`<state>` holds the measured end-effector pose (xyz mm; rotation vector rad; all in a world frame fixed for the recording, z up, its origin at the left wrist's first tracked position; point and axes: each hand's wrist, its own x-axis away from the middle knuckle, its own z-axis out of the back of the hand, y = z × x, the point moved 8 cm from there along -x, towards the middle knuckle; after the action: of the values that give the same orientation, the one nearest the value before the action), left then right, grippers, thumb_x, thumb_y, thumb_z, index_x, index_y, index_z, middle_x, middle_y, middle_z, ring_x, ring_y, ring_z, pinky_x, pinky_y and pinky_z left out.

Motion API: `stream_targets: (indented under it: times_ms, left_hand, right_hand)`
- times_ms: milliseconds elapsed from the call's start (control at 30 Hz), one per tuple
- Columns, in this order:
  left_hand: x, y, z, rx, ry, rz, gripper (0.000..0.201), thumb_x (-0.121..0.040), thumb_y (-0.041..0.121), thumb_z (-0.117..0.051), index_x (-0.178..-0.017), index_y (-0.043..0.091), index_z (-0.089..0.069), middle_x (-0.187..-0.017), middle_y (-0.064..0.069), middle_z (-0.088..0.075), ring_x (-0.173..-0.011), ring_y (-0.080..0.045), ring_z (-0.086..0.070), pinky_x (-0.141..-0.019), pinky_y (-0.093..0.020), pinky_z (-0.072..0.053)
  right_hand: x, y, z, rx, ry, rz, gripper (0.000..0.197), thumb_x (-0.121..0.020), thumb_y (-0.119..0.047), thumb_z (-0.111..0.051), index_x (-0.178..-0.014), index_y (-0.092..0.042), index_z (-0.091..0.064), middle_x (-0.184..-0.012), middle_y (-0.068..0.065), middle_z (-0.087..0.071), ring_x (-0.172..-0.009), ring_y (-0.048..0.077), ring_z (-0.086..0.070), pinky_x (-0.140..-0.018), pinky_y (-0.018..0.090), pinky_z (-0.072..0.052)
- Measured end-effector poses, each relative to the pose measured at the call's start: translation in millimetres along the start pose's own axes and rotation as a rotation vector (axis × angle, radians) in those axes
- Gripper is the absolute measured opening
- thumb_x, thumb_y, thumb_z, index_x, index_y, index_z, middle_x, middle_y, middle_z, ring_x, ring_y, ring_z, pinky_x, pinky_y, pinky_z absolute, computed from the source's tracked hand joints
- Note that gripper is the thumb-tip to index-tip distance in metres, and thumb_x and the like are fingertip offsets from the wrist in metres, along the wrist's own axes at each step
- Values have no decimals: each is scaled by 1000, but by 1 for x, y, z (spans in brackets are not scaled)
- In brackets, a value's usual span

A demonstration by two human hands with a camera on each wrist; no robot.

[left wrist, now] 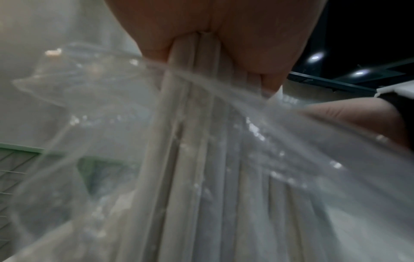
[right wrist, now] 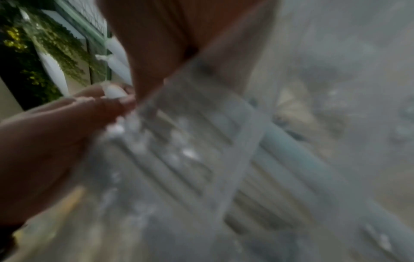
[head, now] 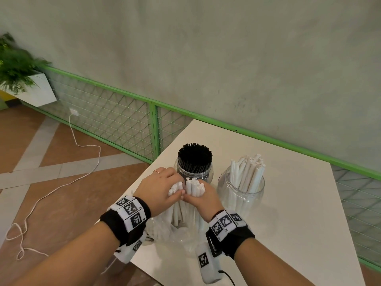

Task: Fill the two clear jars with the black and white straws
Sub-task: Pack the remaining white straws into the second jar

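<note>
White rectangular desk (head: 288, 203) carried both jars. Clear round plastic jar w/ black straws (head: 194, 162) looked packed full, done. Clear round plastic jar w/ white paper straws (head: 245, 182) approx half full, room left.

Crinkled clear plastic bag (head: 165, 230) held remaining white straws.

Left hand (head: 158, 188) & right hand (head: 206, 200) touching, fingers curled round one upright bundle of white paper straws (head: 191, 186) rising from bag, just in front of black jar; tips stuck out above fingers (head: 174, 175).

No readable text, brands or numbers showing anywhere. Only black-and-white square code markers sitting on wrist bands (head: 132, 211); tiny print beside them staying too small to read.
</note>
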<state>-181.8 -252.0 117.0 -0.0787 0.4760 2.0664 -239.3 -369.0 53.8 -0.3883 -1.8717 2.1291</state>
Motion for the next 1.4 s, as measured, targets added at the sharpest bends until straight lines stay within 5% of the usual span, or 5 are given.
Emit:
stream_targets:
  times_ms: [133,300,833,1200,1400]
  left_hand:
    - [0,0,-1,-25,-13,4,30,-83,53,-38,-95,33,-56,-96,12,-55,-92,-13,-49,-74,-23,-34]
    - [0,2,-1,-29,-32,7,31,-82,51,-36,-95,33,-57,-99,13,-56,-95,-14,-49,-76,-22,-34]
    - [-1,1,-4,-38,-38,10,31,-82,51,-35,-96,34,-57,-100,14,-56,-97,-13,-49,-78,-24,-38]
    - [-1,0,-2,-26,-9,-5,31,-81,51,-36,-94,33,-57,-96,14,-56,-92,-12,-49,-76,-20,-32]
    - [-1,0,-1,-19,2,-9,30,-82,50,-36,-93,33,-59,-96,14,-57,-90,-13,-50,-73,-22,-35]
  right_hand:
    - [-1,-3,14,-66,71,22,27,-74,-11,-80,-96,-4,-66,-87,7,-70,-82,10,-65,-73,23,-52]
    - [2,5,28,-87,169,12,34,-70,-10,-82,-94,-17,-59,-88,4,-67,-79,8,-63,-72,21,-52]
    - [13,27,12,36,-1,-75,27,-76,-10,-77,-101,-7,-68,-90,4,-71,-85,11,-66,-75,26,-53]
    - [20,-71,66,-12,233,79,15,-88,-24,-65,-100,-18,-73,-98,-3,-73,-96,10,-67,-85,28,-52]
    - [17,-151,130,-75,420,271,15,-82,-29,-62,-83,-17,-72,-90,1,-72,-82,12,-63,-70,27,-48]
